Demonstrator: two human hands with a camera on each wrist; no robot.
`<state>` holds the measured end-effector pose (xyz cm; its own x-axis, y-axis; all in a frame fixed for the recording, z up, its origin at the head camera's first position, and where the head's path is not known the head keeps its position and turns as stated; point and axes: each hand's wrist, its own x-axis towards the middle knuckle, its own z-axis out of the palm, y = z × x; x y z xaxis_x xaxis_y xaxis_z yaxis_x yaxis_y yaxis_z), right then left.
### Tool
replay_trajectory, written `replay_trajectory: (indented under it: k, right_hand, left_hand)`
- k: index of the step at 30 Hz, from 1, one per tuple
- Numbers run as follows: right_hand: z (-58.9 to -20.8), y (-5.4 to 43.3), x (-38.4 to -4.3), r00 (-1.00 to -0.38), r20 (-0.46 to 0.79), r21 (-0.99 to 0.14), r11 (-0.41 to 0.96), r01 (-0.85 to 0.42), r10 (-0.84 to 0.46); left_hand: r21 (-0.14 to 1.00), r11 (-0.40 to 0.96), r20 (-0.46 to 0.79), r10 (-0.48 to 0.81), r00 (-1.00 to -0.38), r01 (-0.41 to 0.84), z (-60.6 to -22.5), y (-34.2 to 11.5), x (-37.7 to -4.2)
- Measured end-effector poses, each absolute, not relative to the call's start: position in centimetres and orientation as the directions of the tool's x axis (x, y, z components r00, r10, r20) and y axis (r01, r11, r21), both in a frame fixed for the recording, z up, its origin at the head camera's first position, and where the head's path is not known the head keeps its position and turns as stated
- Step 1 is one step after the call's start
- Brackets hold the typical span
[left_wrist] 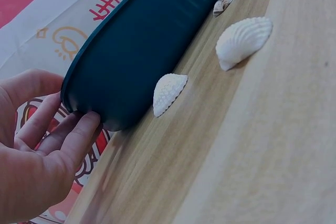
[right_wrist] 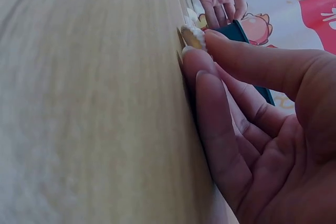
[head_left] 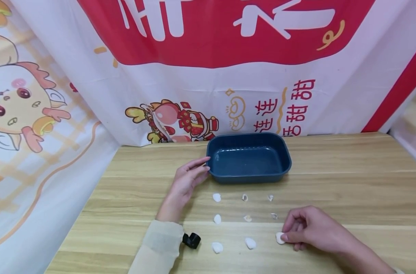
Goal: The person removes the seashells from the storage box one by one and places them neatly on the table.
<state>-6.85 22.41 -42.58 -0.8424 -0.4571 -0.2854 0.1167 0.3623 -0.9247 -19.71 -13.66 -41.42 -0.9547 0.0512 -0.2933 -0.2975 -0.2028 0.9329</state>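
Observation:
My right hand [head_left: 312, 230] pinches a small white seashell [head_left: 280, 238] between thumb and fingertips, low over the wooden table. In the right wrist view, that shell's ribbed edge and tan inner side show at the fingertips. My left hand [head_left: 184, 182] reaches to the left end of a dark blue plastic basin [head_left: 249, 179], its fairly straight fingers touching the outer wall and rim. Several shells lie in rows in front of the basin, among them a white shell [head_left: 250, 243] left of the right hand and another white shell [head_left: 217, 247] farther left. Smaller broken-looking shells [head_left: 245, 197] lie nearer the basin.
The wooden table [head_left: 348, 182] ends at a printed cloth [head_left: 194, 87] hanging behind the basin. A second cloth [head_left: 57, 182] hangs along the left side. A black wrist mount [head_left: 192, 240] sticks out from the left sleeve, close to the left shell column.

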Motion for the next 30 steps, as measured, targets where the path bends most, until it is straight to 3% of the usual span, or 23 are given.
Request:
replay_trajectory:
  k: [30]
  right_hand:
    - [-42.22, 22.52, -6.77, -0.834, -0.342, -0.881, 0.456, 0.125, -0.433]
  left_hand:
    - [0.930, -0.226, -0.286, 0.053, -0.957, -0.291, -41.33, -13.60, -19.57]
